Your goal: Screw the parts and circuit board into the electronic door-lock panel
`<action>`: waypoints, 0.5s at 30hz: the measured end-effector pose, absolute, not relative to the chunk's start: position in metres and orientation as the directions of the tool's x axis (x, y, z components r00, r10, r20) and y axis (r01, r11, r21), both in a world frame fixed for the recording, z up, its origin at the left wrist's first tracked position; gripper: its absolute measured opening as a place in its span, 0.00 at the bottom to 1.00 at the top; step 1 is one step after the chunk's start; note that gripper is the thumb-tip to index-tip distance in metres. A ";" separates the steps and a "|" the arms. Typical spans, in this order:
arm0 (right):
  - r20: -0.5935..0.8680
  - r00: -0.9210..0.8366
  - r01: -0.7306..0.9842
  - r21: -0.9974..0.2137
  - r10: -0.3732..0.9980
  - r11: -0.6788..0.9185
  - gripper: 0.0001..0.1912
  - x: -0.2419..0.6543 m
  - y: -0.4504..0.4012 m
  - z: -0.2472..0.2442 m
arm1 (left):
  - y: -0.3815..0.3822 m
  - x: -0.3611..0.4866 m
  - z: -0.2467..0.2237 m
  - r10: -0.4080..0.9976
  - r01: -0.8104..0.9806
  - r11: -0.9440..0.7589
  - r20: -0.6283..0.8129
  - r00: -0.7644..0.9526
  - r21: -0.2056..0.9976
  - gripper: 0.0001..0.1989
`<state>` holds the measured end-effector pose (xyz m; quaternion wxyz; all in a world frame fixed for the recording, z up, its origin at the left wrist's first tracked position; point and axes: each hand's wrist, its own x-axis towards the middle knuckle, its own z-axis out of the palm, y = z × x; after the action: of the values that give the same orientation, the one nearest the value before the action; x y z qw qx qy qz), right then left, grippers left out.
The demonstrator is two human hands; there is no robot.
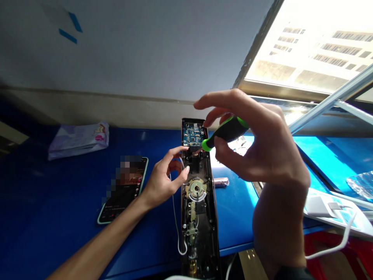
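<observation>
A long, narrow black housing (214, 217) lies with its inside facing up, its near end reaching toward me. It holds a blue circuit board (192, 134) at the far end and a round metal disc (197, 189) midway. My left hand (166, 177) is at its left side, thumb and index finger apart at the edge, other fingers curled. A thin white cable (174, 210) runs by those fingers; whether they grip it is unclear. My right hand (256, 140) grips a green-and-black screwdriver (229, 132) from above. Its shaft slants down-left into the housing below the board; the tip is hard to see.
A phone (125, 194) lies on the blue table (145, 245), left of my left hand, with a purple-white packet (80, 140) behind it. A shiny wrapped stick (221, 182) lies right of the housing. Further right are a white charger (319, 206), metal bars (329, 99) and a red stool (329, 252).
</observation>
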<state>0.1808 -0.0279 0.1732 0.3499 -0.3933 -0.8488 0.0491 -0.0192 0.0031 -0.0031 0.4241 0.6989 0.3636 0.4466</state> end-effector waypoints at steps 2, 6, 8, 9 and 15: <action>0.570 -0.402 0.676 -0.343 0.716 0.652 0.19 0.180 -0.027 0.171 | 0.004 -0.019 -0.005 0.884 0.125 -0.381 0.322 0.339 0.916 0.25; 0.615 -0.363 0.692 -0.324 0.700 0.645 0.06 0.179 -0.023 0.168 | 0.004 -0.019 -0.007 0.886 0.123 -0.377 0.319 0.335 0.918 0.25; 0.617 -0.378 0.678 -0.323 0.691 0.660 0.05 0.180 -0.022 0.168 | 0.004 -0.020 -0.006 0.886 0.124 -0.376 0.318 0.336 0.918 0.25; 0.609 -0.384 0.673 -0.331 0.694 0.662 0.05 0.180 -0.022 0.168 | 0.004 -0.020 -0.006 0.885 0.125 -0.379 0.320 0.337 0.917 0.25; 0.555 -0.427 0.647 -0.364 0.714 0.670 0.26 0.179 -0.028 0.173 | 0.004 -0.020 -0.005 0.884 0.135 -0.389 0.327 0.334 0.911 0.25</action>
<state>0.1793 -0.0284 0.1728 0.3517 -0.4034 -0.8434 0.0478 -0.0198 0.0043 -0.0054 0.4172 0.7021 0.3628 0.4488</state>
